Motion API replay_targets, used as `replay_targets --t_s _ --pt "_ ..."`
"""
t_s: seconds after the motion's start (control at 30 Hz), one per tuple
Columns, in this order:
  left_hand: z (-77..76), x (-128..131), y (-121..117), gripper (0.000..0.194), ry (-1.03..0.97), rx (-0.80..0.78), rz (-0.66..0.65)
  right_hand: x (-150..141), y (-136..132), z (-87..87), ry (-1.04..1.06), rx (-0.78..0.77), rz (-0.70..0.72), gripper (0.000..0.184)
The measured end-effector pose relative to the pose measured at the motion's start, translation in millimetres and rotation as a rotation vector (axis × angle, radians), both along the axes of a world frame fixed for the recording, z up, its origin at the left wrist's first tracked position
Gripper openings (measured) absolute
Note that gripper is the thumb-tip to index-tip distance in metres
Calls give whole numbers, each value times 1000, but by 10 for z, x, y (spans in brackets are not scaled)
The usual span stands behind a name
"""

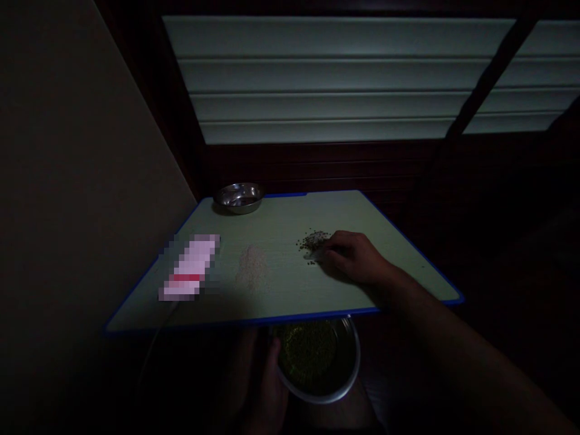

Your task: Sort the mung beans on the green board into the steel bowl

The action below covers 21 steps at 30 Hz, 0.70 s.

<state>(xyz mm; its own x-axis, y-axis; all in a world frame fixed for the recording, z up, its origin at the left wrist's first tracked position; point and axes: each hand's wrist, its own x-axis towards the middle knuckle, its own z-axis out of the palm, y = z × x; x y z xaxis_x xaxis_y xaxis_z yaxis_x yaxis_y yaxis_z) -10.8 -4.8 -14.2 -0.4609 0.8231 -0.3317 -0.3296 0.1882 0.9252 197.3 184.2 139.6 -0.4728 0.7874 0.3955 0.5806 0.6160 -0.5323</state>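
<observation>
My left hand [270, 377], dim in shadow, grips the left rim of a metal bowl [344, 389] just below the table's front edge. Inside that bowl lie many small greenish grains [310, 350]. On the tabletop my right hand [351, 254] is closed, its fingertips down at a small pile of dark and pale grains [316, 240]. Something pale and flat shows at those fingertips, too dim to name. Left of this pile is a thin spread of pale pinkish grains [252, 269].
A shallow metal bowl [240, 199] stands at the back left of the blue-edged table [290, 211]. A bright pixelated object [193, 266], with a cable running from it, lies on the left. A wall [90, 151] borders the left side; a slatted panel [326, 78] stands behind.
</observation>
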Motion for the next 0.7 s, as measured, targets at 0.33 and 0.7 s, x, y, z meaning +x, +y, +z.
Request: replay_targets --t_s 0.33,0.7 --pt "174 -12 41 61 144 114 72 122 22 19 12 -154 -127 8" --pt "349 -9 77 49 -84 108 39 98 -2 0 104 -286 -17 9"
